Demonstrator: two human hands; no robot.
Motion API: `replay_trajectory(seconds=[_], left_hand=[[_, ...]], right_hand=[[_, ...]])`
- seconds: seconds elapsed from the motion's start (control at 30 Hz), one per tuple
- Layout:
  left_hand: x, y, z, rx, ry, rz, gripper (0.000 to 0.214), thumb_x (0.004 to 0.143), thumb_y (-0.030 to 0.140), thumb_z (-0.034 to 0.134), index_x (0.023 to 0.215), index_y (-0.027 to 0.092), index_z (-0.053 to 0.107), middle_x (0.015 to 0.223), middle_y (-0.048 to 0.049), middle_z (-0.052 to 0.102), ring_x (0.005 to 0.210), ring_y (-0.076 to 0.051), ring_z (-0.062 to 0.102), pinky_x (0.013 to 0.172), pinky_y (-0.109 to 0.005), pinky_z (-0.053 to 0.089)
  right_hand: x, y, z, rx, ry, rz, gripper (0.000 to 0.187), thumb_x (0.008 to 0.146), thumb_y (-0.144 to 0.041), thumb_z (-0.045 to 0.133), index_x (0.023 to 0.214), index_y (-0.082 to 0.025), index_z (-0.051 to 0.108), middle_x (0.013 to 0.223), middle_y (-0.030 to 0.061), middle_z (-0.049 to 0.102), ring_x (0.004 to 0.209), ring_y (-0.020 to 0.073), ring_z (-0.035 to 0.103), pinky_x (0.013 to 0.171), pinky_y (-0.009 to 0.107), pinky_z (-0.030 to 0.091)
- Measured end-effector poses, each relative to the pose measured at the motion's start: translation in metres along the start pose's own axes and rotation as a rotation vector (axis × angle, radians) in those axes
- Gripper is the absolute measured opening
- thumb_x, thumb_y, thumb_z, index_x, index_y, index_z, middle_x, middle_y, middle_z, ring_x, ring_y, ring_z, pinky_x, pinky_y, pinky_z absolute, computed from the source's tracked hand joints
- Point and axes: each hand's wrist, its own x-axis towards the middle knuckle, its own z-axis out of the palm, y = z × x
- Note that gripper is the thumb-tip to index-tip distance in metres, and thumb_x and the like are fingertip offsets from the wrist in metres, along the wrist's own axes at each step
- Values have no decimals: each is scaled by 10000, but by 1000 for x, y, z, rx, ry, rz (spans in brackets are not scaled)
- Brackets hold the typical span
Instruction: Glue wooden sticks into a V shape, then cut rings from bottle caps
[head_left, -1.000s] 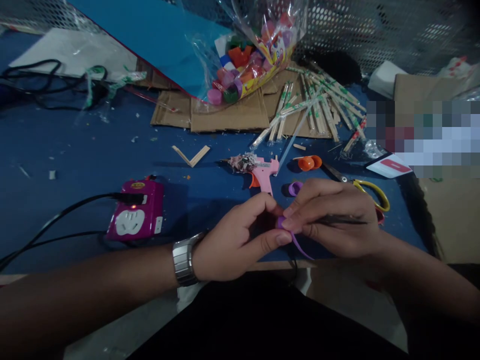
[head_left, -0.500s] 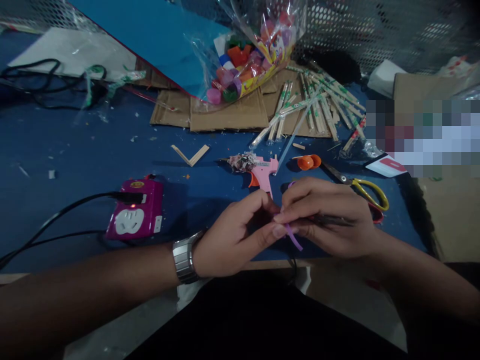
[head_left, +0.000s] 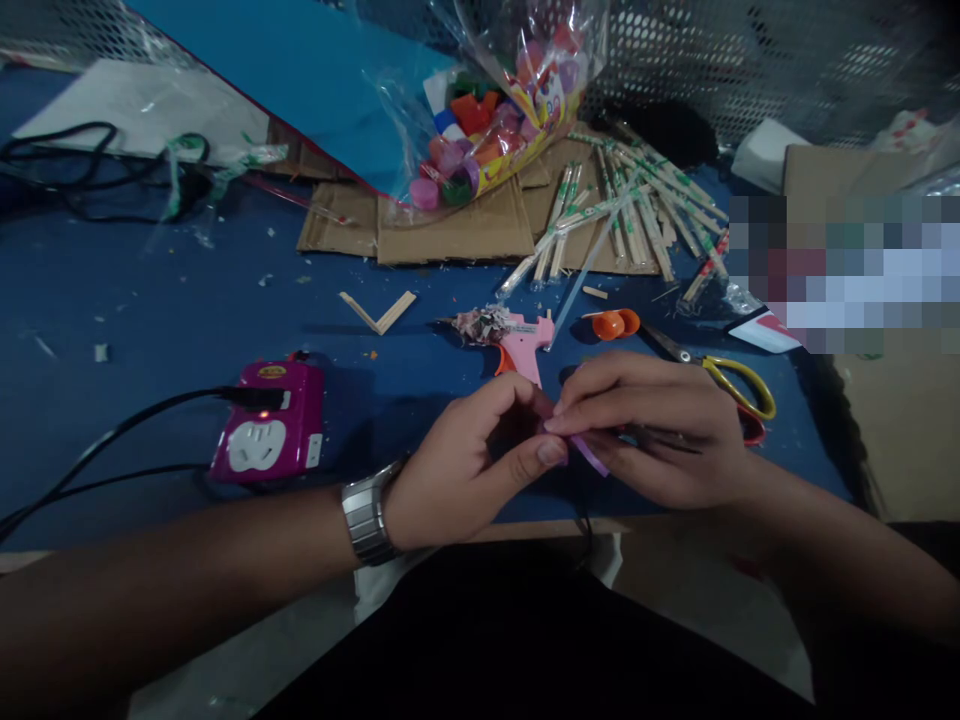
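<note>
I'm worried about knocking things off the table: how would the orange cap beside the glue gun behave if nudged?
The orange cap looks small, thin plastic, so probably light and easily slid on the smooth blue table. It seems to lie flat, so sliding seems likelier than rolling. The scissors right beside it might stop it.

purple strip [head_left: 589, 455], pinched between fingertips

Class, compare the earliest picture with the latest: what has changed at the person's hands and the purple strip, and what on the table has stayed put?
The purple strip hung long below the fingers; now only a short end shows, drawn up between the left hand and right hand. Both hands have shifted slightly up, still pinching it, and now cover the purple ring. The glue gun, socket block and scissors have not moved.
</note>
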Motion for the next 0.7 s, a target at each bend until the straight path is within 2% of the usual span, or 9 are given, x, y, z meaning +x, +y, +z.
replay_trajectory(seconds=[0.13,0.27,0.4,0.53,0.7], left_hand=[[2,1,0,-65,-56,-29,222,981,315,741,1121,180,633,996,-18,718,837,-127,665,746,-226,546],[2,1,2,-6,-4,-2,188,948,252,787,1020,180,628,913,25,705,779,-93,630,709,-192,502],[3,3,2,104,44,42,198,953,285,795,1003,181,634,893,30,700,776,-94,616,713,-200,482],[3,5,2,218,86,117,203,964,318,787,1016,180,647,881,25,696,745,-100,604,696,-219,473],[1,2,5,265,90,223,201,936,271,823,1017,177,665,982,-11,725,894,-133,677,833,-238,528]], right_hand=[[-1,2,3,-9,31,-36,249,944,-133,721,1164,-222,798,1039,98,776,916,188,769,794,304,638],[-2,-2,10,-8,93,22,209,931,-106,719,1088,-208,811,992,90,777,856,180,761,758,303,630],[-4,-7,20,-25,216,99,176,939,-126,715,1037,-237,809,928,73,764,821,192,734,725,335,618],[-4,-9,28,-35,275,86,178,923,-128,726,1037,-245,798,888,68,747,782,194,703,685,344,595],[1,-9,27,-92,362,126,132,933,-144,729,977,-248,798,802,48,718,717,183,671,638,332,570]])
